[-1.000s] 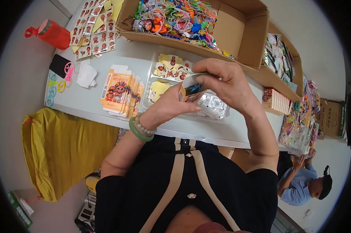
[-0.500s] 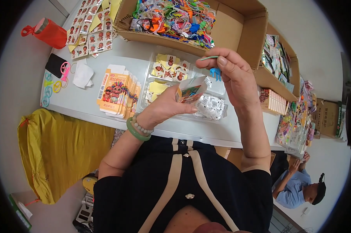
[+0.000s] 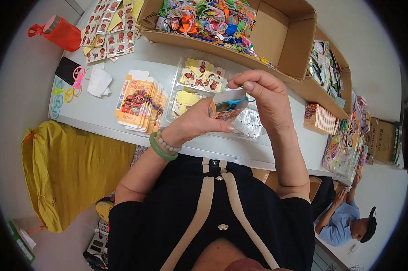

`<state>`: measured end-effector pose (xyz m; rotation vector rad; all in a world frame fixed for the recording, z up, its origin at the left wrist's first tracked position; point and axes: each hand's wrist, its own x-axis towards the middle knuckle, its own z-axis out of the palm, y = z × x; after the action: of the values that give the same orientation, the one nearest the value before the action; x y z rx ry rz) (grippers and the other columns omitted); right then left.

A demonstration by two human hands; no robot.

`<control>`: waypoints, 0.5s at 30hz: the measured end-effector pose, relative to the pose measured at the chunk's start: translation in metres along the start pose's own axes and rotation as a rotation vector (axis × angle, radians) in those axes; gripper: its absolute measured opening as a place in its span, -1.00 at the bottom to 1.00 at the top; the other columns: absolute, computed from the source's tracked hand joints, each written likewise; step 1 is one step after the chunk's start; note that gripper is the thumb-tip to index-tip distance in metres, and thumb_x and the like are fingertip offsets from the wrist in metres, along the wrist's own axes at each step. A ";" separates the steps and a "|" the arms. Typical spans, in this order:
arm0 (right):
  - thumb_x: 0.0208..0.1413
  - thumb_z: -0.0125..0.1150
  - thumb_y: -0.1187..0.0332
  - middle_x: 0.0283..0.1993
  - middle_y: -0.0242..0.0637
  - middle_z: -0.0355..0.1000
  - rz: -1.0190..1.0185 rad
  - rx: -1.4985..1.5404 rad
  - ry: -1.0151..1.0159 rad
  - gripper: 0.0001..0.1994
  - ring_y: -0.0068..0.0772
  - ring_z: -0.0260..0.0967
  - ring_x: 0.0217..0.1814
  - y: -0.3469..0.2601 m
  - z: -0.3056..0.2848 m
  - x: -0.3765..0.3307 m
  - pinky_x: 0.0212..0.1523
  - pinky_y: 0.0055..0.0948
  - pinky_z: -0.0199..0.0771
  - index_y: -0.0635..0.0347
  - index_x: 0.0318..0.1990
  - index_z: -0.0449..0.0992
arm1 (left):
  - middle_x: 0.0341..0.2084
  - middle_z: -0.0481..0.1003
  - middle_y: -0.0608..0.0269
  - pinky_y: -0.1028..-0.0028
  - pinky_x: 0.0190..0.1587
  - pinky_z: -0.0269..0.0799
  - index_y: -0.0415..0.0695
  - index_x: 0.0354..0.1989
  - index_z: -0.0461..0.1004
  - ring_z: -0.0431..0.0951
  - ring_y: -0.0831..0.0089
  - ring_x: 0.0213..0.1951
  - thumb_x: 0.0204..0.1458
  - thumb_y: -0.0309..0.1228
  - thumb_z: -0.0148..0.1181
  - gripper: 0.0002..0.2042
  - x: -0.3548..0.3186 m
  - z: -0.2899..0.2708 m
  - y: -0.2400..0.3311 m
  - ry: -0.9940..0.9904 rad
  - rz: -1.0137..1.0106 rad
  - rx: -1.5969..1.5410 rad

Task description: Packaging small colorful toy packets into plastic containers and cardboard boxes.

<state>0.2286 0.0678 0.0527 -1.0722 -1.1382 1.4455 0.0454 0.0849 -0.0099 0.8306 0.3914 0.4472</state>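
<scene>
My left hand [image 3: 195, 122] grips a small orange carton [image 3: 223, 117] whose top stands open, flap raised. Over its mouth, my right hand [image 3: 271, 99] is closed in a pinch, apparently on a thin cord mostly hidden by the fingers. A blue plastic toy [image 3: 234, 104] sits at the carton's opening, partly inside. Beneath both hands is a clear divided tray [image 3: 178, 67] with cut sticker pieces [image 3: 202, 77], yellow-backed pieces [image 3: 184, 100] and small white printed packets [image 3: 250, 123]. To the left, flattened orange cartons [image 3: 136, 101] lie in an overlapping stack.
A cardboard box [image 3: 204, 43] of colourful corded toys stands at the back; another box [image 3: 332, 92] holds packets. Filled cartons [image 3: 319, 118] line up at right. Sticker sheets [image 3: 109, 31], a red bottle [image 3: 62, 34], a phone [image 3: 70, 72] lie left. A person [image 3: 341, 223] works at far right.
My right hand has come down and slightly left toward the carton. The blue toy, which hung to the right of the carton, is now at its opening.
</scene>
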 end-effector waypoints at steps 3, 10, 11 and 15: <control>0.04 0.14 0.44 -0.16 -0.27 0.47 0.022 -0.077 0.046 -0.82 -0.43 0.36 -0.02 0.002 0.003 -0.001 -0.01 -0.44 0.33 0.27 -0.19 0.52 | -0.06 0.41 0.27 0.48 0.07 0.29 -0.23 0.11 0.26 0.39 0.50 -0.01 -0.19 -0.53 0.36 -0.39 0.000 -0.003 -0.003 -0.014 -0.009 0.041; 0.04 0.18 0.41 -0.28 -0.39 0.45 0.092 -0.127 0.112 -0.81 -0.58 0.35 -0.18 0.005 0.000 0.000 -0.11 -0.56 0.33 0.28 -0.20 0.52 | -0.07 0.44 0.19 0.44 0.11 0.29 -0.22 0.11 0.26 0.43 0.42 0.01 -0.24 -0.59 0.36 -0.36 -0.006 -0.004 0.006 0.030 -0.002 -0.086; 0.04 0.19 0.42 -0.28 -0.40 0.45 0.107 -0.120 0.071 -0.81 -0.59 0.34 -0.19 0.005 -0.004 0.000 -0.12 -0.57 0.33 0.28 -0.20 0.52 | -0.07 0.44 0.19 0.44 0.11 0.29 -0.22 0.11 0.26 0.43 0.42 0.01 -0.24 -0.59 0.36 -0.36 -0.005 -0.006 0.005 0.031 -0.002 -0.087; 0.02 0.20 0.45 -0.31 -0.40 0.46 0.041 -0.157 0.052 -0.82 -0.61 0.34 -0.21 0.005 -0.007 0.000 -0.17 -0.59 0.33 0.28 -0.20 0.52 | -0.10 0.46 0.27 0.51 0.05 0.33 -0.23 0.08 0.31 0.45 0.51 -0.06 -0.19 -0.55 0.35 -0.43 -0.004 -0.015 0.000 0.030 0.053 -0.082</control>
<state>0.2344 0.0678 0.0465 -1.2422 -1.2143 1.3690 0.0349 0.0921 -0.0182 0.7565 0.3772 0.5222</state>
